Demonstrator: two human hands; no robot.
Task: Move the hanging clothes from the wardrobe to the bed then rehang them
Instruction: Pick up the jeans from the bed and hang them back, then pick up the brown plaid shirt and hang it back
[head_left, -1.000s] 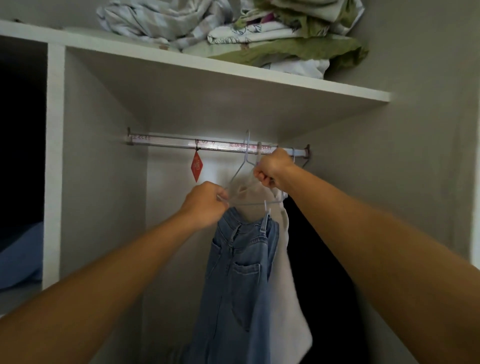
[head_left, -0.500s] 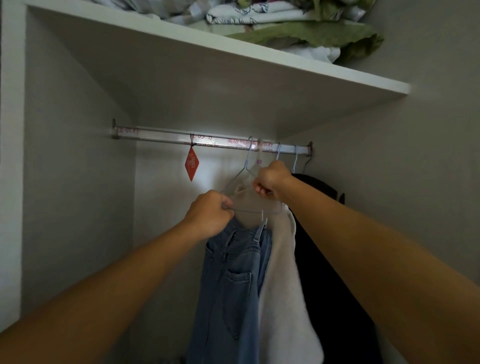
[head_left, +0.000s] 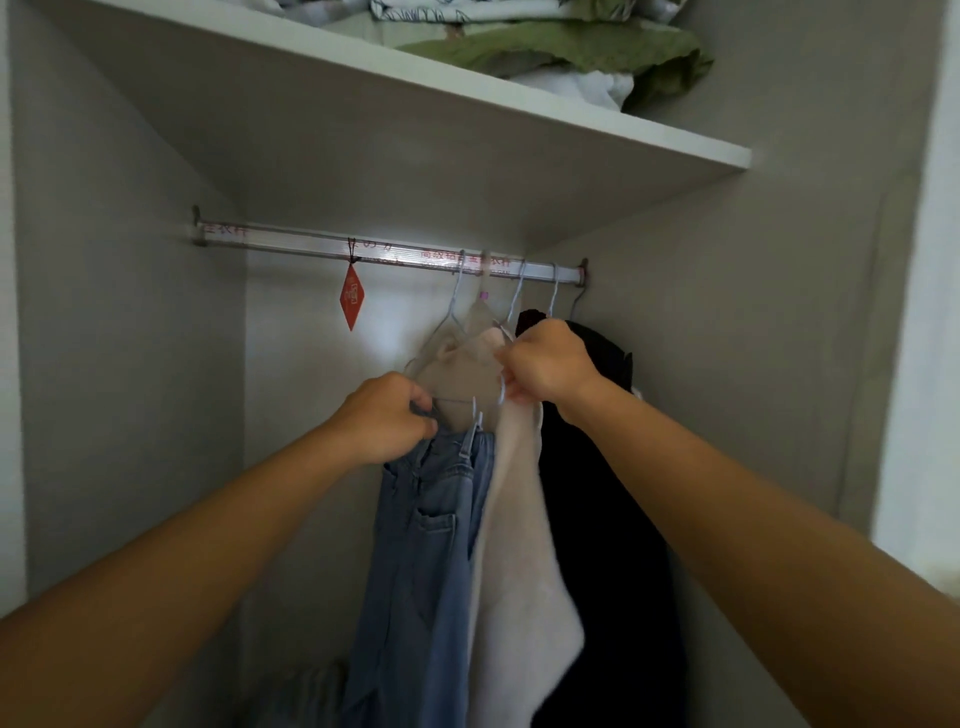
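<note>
I count three garments hanging from one rail (head_left: 291, 248): one pair of blue jeans (head_left: 426, 545), one cream fleece piece (head_left: 514, 545) and one black garment (head_left: 608, 493). Above them I make out five hanger hooks (head_left: 457, 283) on the rail, though the rightmost is dim, so that number is shaky. One red diamond tag (head_left: 351, 297) dangles from the rail. There is one shelf (head_left: 519, 104) overhead, with a pile of folded bedding (head_left: 561, 47) whose pieces I cannot separate. Two hands are in view, my left hand (head_left: 387, 415) and my right hand (head_left: 545, 366).
</note>
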